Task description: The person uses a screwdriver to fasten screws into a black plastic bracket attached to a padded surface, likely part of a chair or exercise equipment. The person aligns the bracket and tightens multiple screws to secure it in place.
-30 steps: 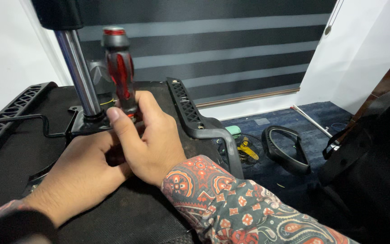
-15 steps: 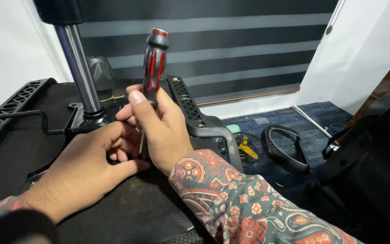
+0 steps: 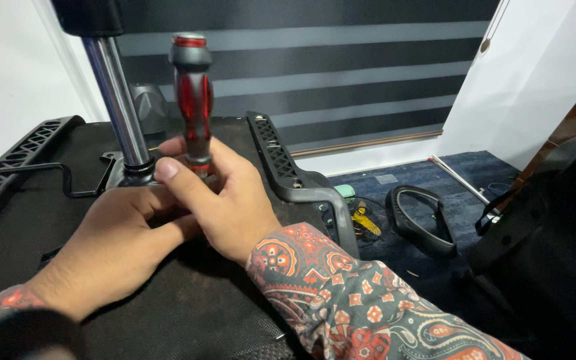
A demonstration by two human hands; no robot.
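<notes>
Right hand (image 3: 231, 200) grips screwdriver (image 3: 193, 100) | upright now, was tilted

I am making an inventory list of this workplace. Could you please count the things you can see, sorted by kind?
Hands: 2, left hand and right hand
Screwdrivers: 1, red-and-black screwdriver, upright in the right hand
Metal columns: 1, chrome post
Black armrests on the upturned seat: 2, left armrest and right armrest
Loose black loops on the carpet: 1, loop part
Total: 7
</notes>
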